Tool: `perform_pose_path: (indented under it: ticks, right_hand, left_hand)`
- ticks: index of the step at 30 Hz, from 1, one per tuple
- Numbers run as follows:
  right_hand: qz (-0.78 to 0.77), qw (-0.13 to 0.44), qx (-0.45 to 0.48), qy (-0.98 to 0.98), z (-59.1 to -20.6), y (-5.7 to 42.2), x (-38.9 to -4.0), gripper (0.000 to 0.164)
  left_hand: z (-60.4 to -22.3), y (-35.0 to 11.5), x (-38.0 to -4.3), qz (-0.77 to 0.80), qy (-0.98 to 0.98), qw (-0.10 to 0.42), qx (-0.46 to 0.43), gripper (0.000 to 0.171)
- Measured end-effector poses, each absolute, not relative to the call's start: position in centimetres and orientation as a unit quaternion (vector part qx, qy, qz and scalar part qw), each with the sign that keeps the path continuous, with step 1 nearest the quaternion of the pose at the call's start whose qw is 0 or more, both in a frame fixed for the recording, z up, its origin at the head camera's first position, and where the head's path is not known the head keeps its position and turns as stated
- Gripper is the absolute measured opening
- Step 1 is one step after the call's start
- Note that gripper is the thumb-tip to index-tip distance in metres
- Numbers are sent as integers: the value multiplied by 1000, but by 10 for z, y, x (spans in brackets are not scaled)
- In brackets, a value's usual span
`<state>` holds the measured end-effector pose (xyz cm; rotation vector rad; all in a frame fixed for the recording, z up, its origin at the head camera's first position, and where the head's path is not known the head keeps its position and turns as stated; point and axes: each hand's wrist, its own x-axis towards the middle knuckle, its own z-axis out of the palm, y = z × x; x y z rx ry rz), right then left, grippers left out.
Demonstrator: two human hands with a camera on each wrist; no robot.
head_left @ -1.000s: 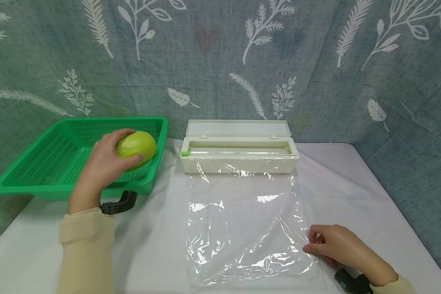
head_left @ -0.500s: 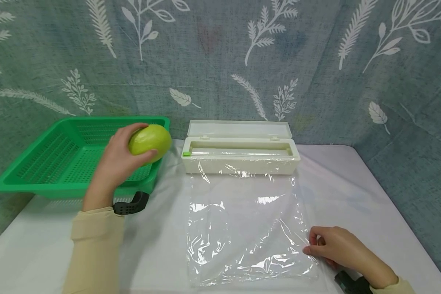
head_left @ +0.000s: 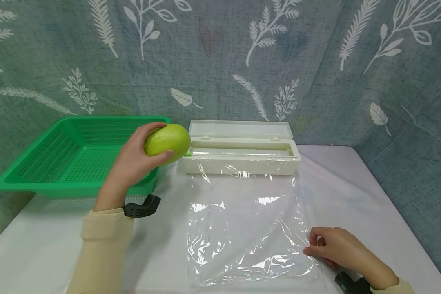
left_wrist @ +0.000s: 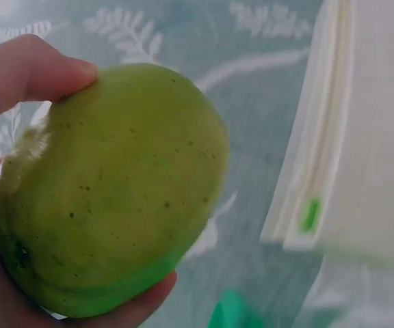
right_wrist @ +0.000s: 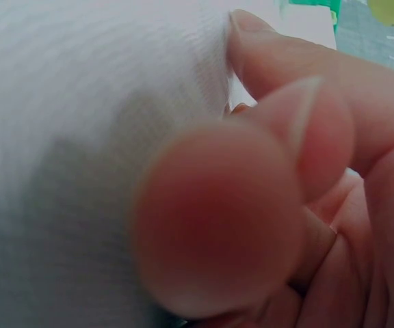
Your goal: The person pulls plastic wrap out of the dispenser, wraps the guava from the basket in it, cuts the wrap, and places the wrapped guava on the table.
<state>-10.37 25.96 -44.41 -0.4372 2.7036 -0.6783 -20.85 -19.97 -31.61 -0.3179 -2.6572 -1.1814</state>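
Both hands curled, L round fruit, R at film, hold unclear, basket nr L, box part-hid

Film sheet as the clock centre: box at 12 o'clock, basket at 10, fruit in left hand around 10:30, right hand at 3, maybe touching the sheet, hard to tell.
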Motion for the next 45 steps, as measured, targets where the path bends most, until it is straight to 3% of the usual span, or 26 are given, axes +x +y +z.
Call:
perform_pose_path:
  ticks: [20,36,45]
  right_hand:
    - [-243,170,-150,943,-444,260,-105,33]
    - [-239,165,-163,943,-445,259,-103,32]
    - [-239,161,-168,943,-443,263,-105,32]
  left_hand:
    - [-301,-124,-179,-483,-848,31,-215,63]
    - [-353,-85,-186,-423,-857,-2,-293,61]
    - [-370,-61,-187,-390,-859,8,-330,57]
